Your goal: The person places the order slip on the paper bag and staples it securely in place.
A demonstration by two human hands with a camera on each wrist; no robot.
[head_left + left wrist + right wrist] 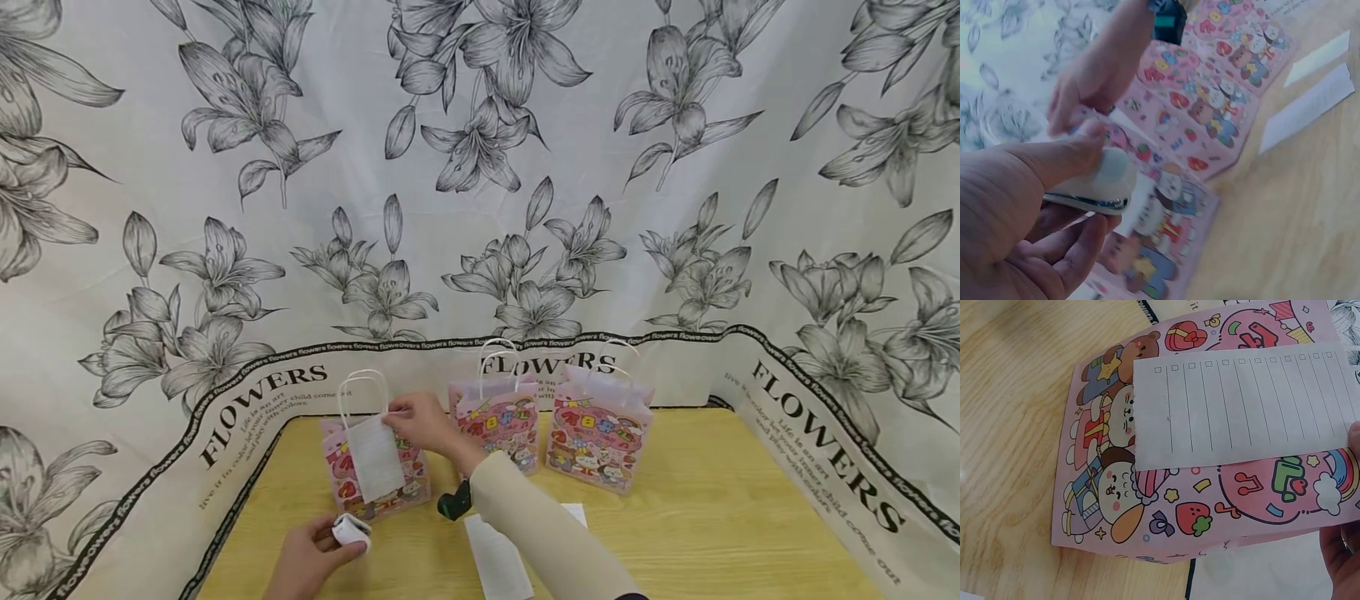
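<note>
A pink cartoon-print paper bag (337, 472) with white handles stands at the left of the table. Against its front lies a white checklist slip (377, 458), ruled with lines and small tick boxes (1241, 412). My right hand (422, 423) pinches the slip at the bag's top edge, with the thumb on the front. Lower and nearer to me, my left hand (306, 557) grips a small white stapler (350, 532) between thumb and fingers. In the left wrist view the stapler (1107, 181) overlaps the bag and shows a metal strip along its lower side.
Two more pink bags (497, 429) (596, 437) stand along the back, right of the first. Two white slips (498, 562) (576, 513) lie on the wooden table (720, 517), partly under my right forearm. A flower-print cloth (480, 250) hangs behind.
</note>
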